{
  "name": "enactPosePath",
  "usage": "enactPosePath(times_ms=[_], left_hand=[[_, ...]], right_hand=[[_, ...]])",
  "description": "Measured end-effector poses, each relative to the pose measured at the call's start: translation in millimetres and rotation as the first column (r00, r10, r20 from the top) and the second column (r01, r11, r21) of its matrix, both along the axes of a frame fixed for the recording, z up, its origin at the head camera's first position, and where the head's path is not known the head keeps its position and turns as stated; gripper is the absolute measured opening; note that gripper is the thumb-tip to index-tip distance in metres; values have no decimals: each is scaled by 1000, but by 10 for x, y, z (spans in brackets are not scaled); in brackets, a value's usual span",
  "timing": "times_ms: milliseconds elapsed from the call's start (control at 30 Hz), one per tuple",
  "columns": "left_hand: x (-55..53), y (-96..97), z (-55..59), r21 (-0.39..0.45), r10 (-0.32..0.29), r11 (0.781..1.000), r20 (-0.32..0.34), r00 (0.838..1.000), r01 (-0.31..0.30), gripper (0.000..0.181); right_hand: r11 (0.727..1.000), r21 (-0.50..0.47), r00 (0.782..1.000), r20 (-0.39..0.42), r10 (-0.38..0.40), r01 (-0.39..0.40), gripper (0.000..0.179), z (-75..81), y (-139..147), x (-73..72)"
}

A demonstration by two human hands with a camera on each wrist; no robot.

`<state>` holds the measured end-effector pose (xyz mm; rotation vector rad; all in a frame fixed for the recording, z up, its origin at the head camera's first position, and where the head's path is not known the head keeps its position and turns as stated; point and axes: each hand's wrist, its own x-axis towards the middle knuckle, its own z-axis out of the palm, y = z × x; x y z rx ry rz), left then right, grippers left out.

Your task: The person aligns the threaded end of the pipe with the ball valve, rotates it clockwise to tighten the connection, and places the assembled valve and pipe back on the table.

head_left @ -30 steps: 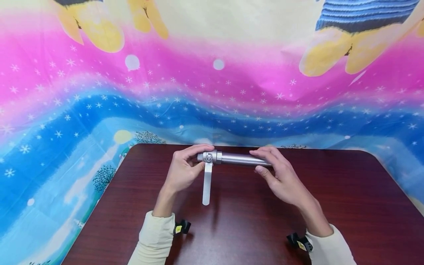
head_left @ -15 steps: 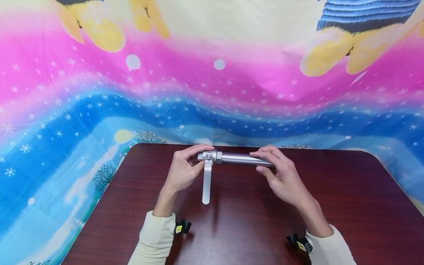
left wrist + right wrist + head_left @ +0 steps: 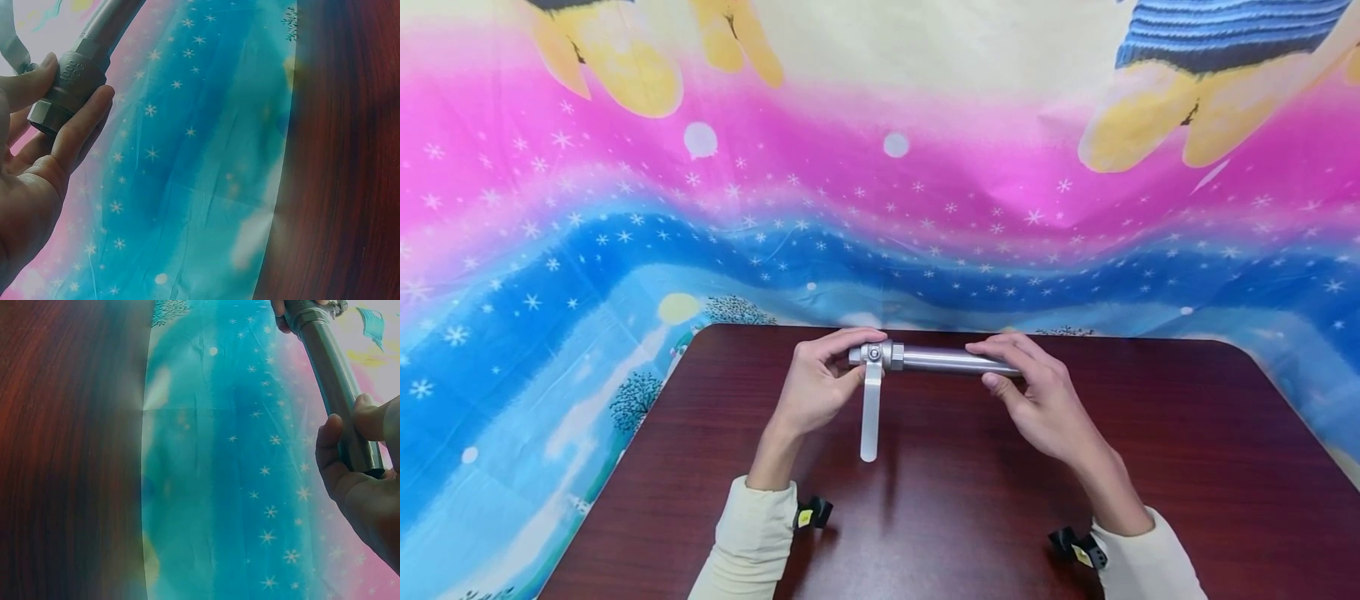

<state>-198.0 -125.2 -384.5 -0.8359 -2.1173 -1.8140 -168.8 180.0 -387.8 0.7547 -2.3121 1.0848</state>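
Note:
A metal ball valve (image 3: 874, 354) is joined at its right side to a smooth steel pipe (image 3: 951, 360), and both are held level above the table. The valve's flat lever handle (image 3: 870, 417) points toward the person, square to the pipe. My left hand (image 3: 814, 383) grips the valve body between thumb and fingers; the left wrist view shows raised lettering on the valve body (image 3: 72, 78) and its hexagonal end. Around the pipe's right end my right hand (image 3: 1037, 400) curls, thumb on the near side. In the right wrist view the pipe (image 3: 334, 381) ends near the palm.
Below the hands lies a dark red wooden table (image 3: 940, 517) with rounded far corners. A printed cloth (image 3: 850, 208) with snowflakes hangs behind it and down its left side. Each wrist carries a small black camera, such as the left wrist camera (image 3: 814, 512).
Both hands keep their grip almost still. The valve's lever end has shifted very slightly, and the valve and pipe stay joined.

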Motion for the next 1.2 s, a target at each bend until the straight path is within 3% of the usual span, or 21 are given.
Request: enactPosePath(times_ms=[400,733,867,1033,1200], left_hand=[[-33,-10,-50,-51,34,998,27,999,-33,45],[-19,-26,-120,-82,16,997,4,1000,-16,48],[-2,-11,-160,-102,7,995,24,1000,-5,47],[20,2,-234,-180,30,983,32,999,-24,45],[32,4,-349,-286,42,958,20,999,-34,42]], right_hand=[[999,40,996,89,-10,6,51,-32,39,-7],[1000,-8,989,149,-5,6,44,-135,145,-12],[999,-38,982,187,17,-10,42,-198,184,-10],[999,-42,976,214,28,-19,40,-293,225,-13],[1000,-6,970,244,14,-13,38,-410,248,-5]])
